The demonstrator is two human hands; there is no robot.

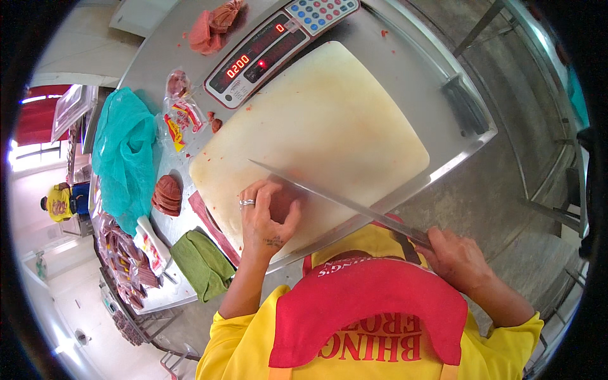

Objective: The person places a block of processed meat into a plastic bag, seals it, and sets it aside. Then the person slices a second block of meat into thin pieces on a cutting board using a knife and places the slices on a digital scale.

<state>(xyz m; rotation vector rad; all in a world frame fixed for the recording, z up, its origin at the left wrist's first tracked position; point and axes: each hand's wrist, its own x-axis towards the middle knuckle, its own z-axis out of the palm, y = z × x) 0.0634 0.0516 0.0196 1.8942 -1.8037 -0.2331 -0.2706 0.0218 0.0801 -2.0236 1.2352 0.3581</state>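
My left hand (263, 218), a ring on one finger, curls round a reddish-brown rounded piece of processed meat (285, 202). The piece rests near the front edge of a thick white cutting board (342, 95). From the right, my right hand (459, 258) grips the handle end of a long knife (342, 199). Its blade slants over the board, past the far side of the meat, with the tip pointing up and left. Whether the edge touches the meat, I cannot tell. My fingers partly hide the meat.
A digital scale (253, 60) adjoins the board's far edge. On the metal table's left are meat slices (167, 195), a torn wrapper (180, 117), a teal plastic bag (123, 152) and a folded green cloth (202, 265). A dark-handled tool (463, 104) lies at right.
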